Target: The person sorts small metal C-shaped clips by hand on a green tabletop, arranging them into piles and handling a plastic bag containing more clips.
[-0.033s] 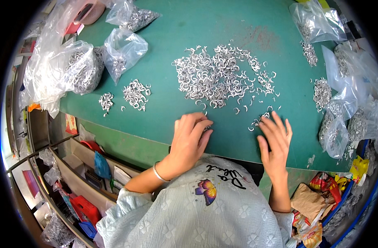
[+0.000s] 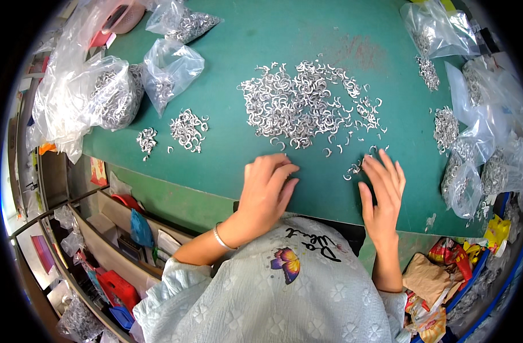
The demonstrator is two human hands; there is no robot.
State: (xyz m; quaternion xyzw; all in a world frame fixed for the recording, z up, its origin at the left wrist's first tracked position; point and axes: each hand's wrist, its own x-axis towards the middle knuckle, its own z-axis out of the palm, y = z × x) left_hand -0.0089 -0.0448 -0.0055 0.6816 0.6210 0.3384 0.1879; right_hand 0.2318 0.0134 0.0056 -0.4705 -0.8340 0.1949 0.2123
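Observation:
A big heap of small silver C-shaped metal pieces (image 2: pixel 307 106) lies spread on the green mat (image 2: pixel 227 166). My left hand (image 2: pixel 267 191) rests palm down on the mat just below the heap and holds nothing. My right hand (image 2: pixel 382 191) lies flat with its fingers apart. Its fingertips are next to a little cluster of the pieces (image 2: pixel 356 167). Two smaller piles (image 2: pixel 187 130) (image 2: pixel 146 140) sit further left on the mat.
Clear plastic bags of the same pieces stand at the left (image 2: pixel 101 97), the top (image 2: pixel 170 68) and along the right edge (image 2: pixel 478 166). A pink bowl (image 2: pixel 121 17) is at the top left. Shelves with clutter (image 2: pixel 118 251) lie below the table's front edge.

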